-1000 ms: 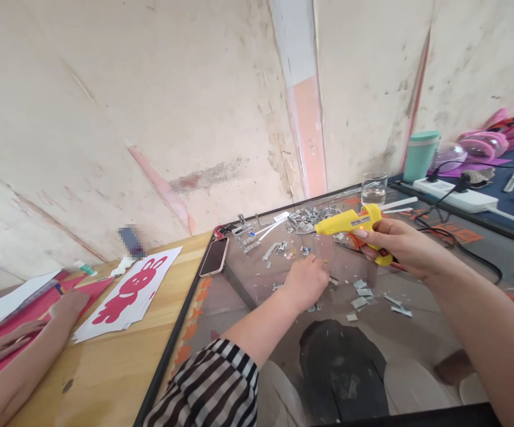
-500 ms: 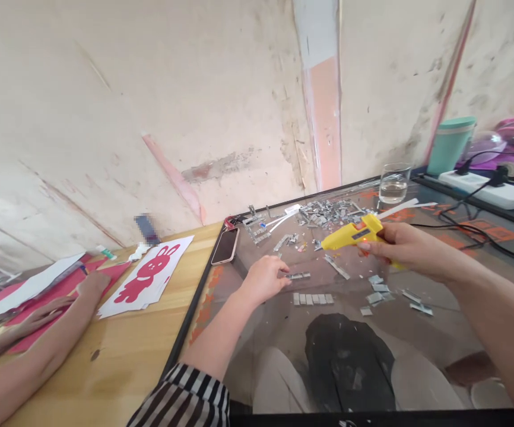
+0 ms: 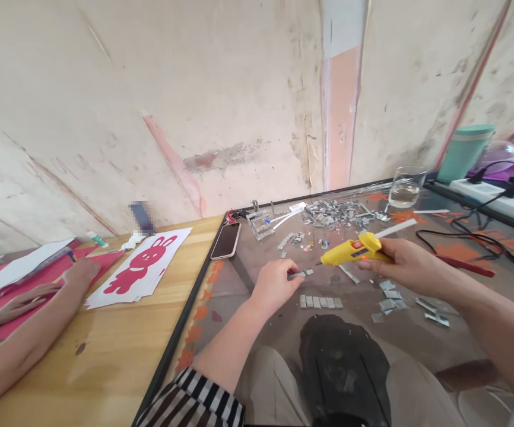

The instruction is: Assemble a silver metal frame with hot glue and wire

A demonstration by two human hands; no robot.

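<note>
My right hand (image 3: pixel 402 261) is wrapped round a yellow hot glue gun (image 3: pixel 348 249), its nozzle pointing left. A white glue stick (image 3: pixel 397 229) sticks out of its back end. Between the fingertips of my left hand (image 3: pixel 279 283) is a small grey strip of flat pieces (image 3: pixel 304 273), just left of the nozzle. Nearer to me lies a row of grey flat pieces (image 3: pixel 321 302) side by side. Several loose grey pieces (image 3: pixel 391 299) lie below my right hand, and a thin strip (image 3: pixel 349 273) rests beneath the gun.
A heap of grey scraps (image 3: pixel 337 212), a phone (image 3: pixel 226 241), a glass of liquid (image 3: pixel 406 188), red-handled pliers (image 3: pixel 468 267) and black cables (image 3: pixel 457 228) surround the work area. A power strip (image 3: pixel 501 198) stands right. At left, another person's hands (image 3: pixel 81 273) rest on red sheets beside rabbit-picture paper (image 3: pixel 145 267).
My left hand has lifted the grey strip slightly and grips it between the fingertips. The glue gun's nozzle has come down beside the strip. The view has shifted slightly left.
</note>
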